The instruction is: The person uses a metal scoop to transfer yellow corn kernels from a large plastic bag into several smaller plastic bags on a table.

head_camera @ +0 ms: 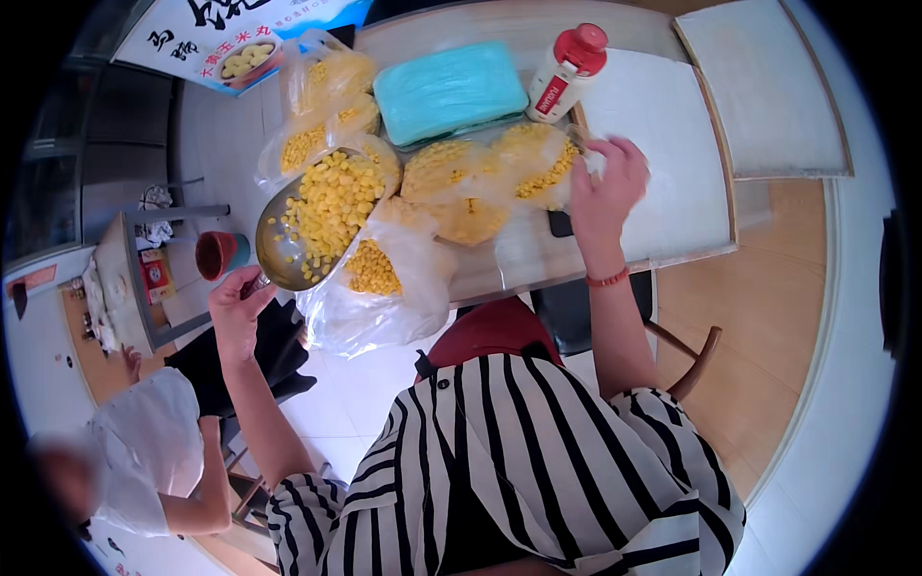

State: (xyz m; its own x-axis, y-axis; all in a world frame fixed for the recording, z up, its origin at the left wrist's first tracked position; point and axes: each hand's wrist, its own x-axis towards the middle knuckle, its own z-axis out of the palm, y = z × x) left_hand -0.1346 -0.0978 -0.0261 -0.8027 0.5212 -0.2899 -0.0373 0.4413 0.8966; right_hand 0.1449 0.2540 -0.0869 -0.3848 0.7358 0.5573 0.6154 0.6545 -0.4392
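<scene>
My left hand [236, 309] grips the handle of a metal scoop [277, 237] heaped with yellow corn kernels [342, 191]. Below and beside the scoop sits an open clear plastic bag [374, 309], with more corn kernels [372, 268] in its mouth. My right hand [611, 191] is at the right edge of another plastic bag of corn [536, 162], fingers bent and apart. Whether it pinches the plastic film there, I cannot tell. Further bags of corn [457, 173] lie between my hands, and more bags [317, 108] stand at the far left.
Behind the bags are a wrapped turquoise package [450, 90] and a red-capped bottle [565, 75]. White boards [663, 158] cover the table's right side. A dark phone-like object [560, 224] lies near my right hand. At left are a red cup [216, 255] and another person [148, 453].
</scene>
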